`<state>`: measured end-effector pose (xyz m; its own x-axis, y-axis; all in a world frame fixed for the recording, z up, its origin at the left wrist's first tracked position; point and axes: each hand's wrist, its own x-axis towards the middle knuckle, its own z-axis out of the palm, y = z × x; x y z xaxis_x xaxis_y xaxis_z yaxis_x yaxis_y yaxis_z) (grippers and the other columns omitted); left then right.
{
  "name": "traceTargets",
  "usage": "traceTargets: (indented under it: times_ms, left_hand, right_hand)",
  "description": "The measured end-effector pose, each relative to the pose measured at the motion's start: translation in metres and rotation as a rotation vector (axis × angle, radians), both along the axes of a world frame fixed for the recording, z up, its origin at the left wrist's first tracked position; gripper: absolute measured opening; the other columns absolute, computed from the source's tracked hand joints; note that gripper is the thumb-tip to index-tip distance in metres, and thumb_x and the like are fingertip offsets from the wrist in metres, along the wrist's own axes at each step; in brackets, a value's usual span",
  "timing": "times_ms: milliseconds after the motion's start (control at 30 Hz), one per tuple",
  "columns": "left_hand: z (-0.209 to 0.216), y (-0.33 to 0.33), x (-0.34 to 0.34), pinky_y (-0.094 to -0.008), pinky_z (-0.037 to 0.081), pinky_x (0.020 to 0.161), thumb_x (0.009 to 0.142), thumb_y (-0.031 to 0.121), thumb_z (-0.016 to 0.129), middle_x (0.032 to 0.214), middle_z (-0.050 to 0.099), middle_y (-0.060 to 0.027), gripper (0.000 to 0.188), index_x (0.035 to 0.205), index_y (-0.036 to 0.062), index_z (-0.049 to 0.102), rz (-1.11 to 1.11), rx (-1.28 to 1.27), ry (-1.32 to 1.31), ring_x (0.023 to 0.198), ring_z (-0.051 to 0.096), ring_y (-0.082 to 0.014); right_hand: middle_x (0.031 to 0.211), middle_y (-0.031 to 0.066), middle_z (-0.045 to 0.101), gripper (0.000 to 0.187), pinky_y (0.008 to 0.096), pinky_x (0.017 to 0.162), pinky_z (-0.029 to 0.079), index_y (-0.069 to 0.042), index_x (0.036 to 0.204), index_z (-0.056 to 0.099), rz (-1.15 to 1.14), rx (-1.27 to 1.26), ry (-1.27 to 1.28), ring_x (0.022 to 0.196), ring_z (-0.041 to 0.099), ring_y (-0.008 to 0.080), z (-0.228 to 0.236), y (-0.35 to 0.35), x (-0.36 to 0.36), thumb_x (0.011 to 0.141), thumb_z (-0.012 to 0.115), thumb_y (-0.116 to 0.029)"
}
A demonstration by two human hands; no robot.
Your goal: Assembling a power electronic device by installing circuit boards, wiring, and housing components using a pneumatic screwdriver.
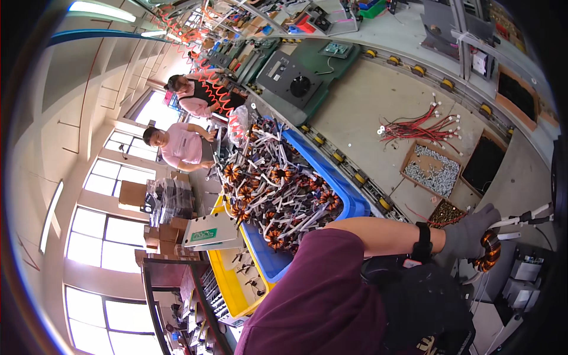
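My left hand (466, 233), in a grey glove, is closed around a copper-wound ring coil (490, 252) at the right of the view. White-sleeved leads (520, 220) stick out beyond the fingers, some with dark ends. A dark band circles that wrist, below a maroon sleeve (313, 290). My right hand does not show. Nearest the gloved hand lies a box of small brassy parts (445, 214). Left of the forearm, a blue bin (353, 200) is heaped with similar coils (278, 176) and their white leads.
A yellow bin (228, 290) with a few small parts adjoins the blue one. A roller conveyor (361, 177) carries a green board (322, 97) with a black fan unit. On the bench are red-black wires (423, 127) and a tray of silvery screws (432, 168). Two people (183, 145) work beyond.
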<state>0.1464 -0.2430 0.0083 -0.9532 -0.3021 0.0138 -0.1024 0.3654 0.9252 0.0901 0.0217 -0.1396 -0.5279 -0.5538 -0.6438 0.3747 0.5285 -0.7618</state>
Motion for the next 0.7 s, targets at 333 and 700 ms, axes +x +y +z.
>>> traceTargets:
  times_ms: [333,700]
  left_hand:
    - [-0.002,-0.003,0.005,-0.0451,0.045,0.078,0.06,0.003,0.069,0.102,0.043,-0.0155,0.048,0.101,0.0041,0.045,-0.012,0.03,0.012,0.096,0.05,-0.039]
    - [-0.006,-0.004,0.002,-0.0376,0.049,0.076,0.063,0.011,0.071,0.094,0.054,-0.0131,0.052,0.109,0.0064,0.047,0.006,-0.063,0.052,0.089,0.06,-0.0265]
  right_hand:
    - [0.092,0.0088,0.064,0.032,0.0304,0.071,0.049,-0.001,0.104,0.062,-0.002,0.003,0.018,0.08,0.061,0.0174,0.007,0.007,-0.004,0.084,0.064,-0.026]
    - [0.096,0.0078,0.064,0.035,0.0289,0.073,0.048,-0.002,0.11,0.06,-0.096,-0.147,-0.085,0.084,0.061,0.0161,0.061,0.047,0.002,0.086,0.063,-0.027]
